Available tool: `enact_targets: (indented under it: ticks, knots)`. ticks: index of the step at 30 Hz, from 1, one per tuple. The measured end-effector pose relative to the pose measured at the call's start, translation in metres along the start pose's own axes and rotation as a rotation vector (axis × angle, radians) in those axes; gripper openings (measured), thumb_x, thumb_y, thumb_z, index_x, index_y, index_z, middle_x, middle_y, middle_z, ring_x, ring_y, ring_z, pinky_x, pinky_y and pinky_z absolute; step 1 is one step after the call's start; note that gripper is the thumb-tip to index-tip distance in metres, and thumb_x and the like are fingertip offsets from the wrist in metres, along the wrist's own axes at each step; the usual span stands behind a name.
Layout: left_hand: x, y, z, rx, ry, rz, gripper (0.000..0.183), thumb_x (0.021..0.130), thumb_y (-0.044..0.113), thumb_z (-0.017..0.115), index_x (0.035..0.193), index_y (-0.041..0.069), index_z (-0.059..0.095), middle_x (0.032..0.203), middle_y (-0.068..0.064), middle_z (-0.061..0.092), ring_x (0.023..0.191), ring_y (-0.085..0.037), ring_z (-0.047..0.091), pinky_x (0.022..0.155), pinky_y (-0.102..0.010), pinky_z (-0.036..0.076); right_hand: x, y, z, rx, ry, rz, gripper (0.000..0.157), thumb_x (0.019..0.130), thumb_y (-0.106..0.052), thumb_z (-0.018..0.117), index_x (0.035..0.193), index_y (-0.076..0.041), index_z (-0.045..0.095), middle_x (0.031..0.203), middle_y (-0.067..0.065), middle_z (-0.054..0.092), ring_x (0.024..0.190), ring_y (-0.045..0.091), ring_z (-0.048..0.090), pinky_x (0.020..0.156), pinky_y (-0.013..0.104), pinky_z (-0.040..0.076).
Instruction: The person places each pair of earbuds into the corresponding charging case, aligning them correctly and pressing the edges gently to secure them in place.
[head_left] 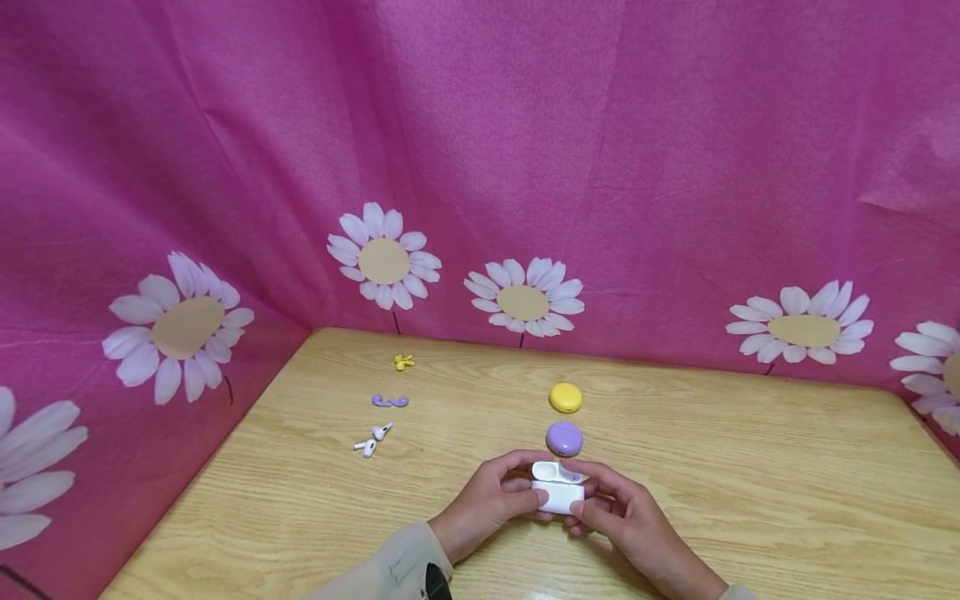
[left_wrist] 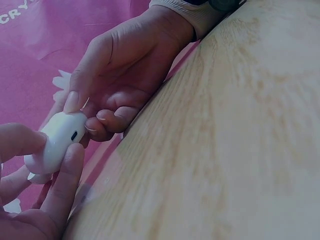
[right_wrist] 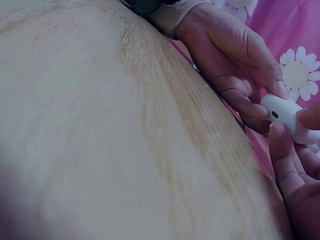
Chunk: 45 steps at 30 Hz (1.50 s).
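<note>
Left sleeve [head_left: 408, 562] is sitting nearest the camera, at the bottom of the head view. Left hand [head_left: 491, 504] is gripping the left end of the white case [head_left: 561, 498], right hand [head_left: 626, 508] is gripping the right end; neither is free. Both thumbs are pressing on the front face. Lid [head_left: 545, 472] is standing open toward the far side, inner hollows showing; can't tell what's in the body's slots. Port [left_wrist: 74, 135] is showing on the underside in both wrist views. Key relation: case's long axis is running left-right, bridging the hands, and the white buds [head_left: 369, 448] are lying off to its left and a bit farther out, well apart from it. Left hand is the nearer one to them; right hand is sitting beyond the case. The pair is lying loose on the table [head_left: 750, 467], close together. Purple buds [head_left: 381, 402] and yellow buds [head_left: 405, 363] are lying beyond those. Purple case [head_left: 565, 438] is resting just beyond the white case, yellow case [head_left: 566, 397] farther out in line.
</note>
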<state>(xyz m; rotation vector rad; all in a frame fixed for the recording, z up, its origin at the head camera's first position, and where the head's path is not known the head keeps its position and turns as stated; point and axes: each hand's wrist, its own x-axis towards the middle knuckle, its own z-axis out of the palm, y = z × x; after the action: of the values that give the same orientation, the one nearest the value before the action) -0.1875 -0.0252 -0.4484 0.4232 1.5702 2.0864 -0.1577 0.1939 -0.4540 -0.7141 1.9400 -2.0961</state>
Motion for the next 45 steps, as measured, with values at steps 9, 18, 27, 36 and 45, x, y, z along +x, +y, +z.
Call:
enact_targets:
  ticks: [9,18,27,36,45]
  knots:
    - [0.0,0.0,-0.002,-0.012,-0.01,-0.003,0.046,0.089,-0.002,0.065,0.133,0.0,0.051,0.121,-0.017,0.055,0.098,-0.02,0.063,0.081,-0.035,0.056,0.0,-0.001,0.0,-0.004,0.01,0.008,0.05,0.094,0.002,0.056,0.14,0.01,0.037,0.098,0.018,0.052,0.082,0.02,0.066,0.073,0.041,0.057]
    - [-0.002,-0.001,-0.001,-0.024,0.008,0.015,0.047,0.087,-0.004,0.065,0.132,-0.002,0.051,0.118,-0.018,0.056,0.097,-0.021,0.063,0.081,-0.037,0.056,-0.001,-0.003,0.002,0.008,0.04,0.095,0.054,0.094,-0.003,0.059,0.143,0.005,0.036,0.099,0.017,0.053,0.085,0.022,0.066,0.077,0.042,0.056]
    - [-0.001,-0.003,-0.001,-0.039,0.001,0.039,0.047,0.087,-0.003,0.066,0.131,-0.002,0.051,0.118,-0.016,0.055,0.098,-0.02,0.062,0.081,-0.037,0.056,-0.003,-0.005,0.004,0.083,0.126,0.238,0.064,0.093,-0.004,0.061,0.147,0.0,0.026,0.107,0.017,0.062,0.088,0.022,0.066,0.082,0.042,0.055]
    - [0.013,-0.003,0.008,-0.028,-0.043,0.068,0.049,0.088,-0.004,0.064,0.134,-0.002,0.049,0.116,-0.013,0.058,0.1,-0.018,0.062,0.083,-0.035,0.055,-0.008,-0.01,-0.003,0.055,0.232,0.327,0.038,0.094,-0.01,0.061,0.122,0.014,0.051,0.1,0.012,0.067,0.088,0.018,0.067,0.081,0.034,0.055]
    - [0.001,-0.005,-0.002,0.078,0.014,0.079,0.047,0.087,0.001,0.066,0.132,0.006,0.054,0.111,-0.009,0.061,0.099,-0.016,0.063,0.08,-0.028,0.054,-0.001,-0.004,0.004,0.041,0.173,0.376,0.034,0.095,-0.016,0.062,0.115,0.011,0.061,0.094,0.013,0.07,0.082,0.017,0.068,0.077,0.032,0.056]
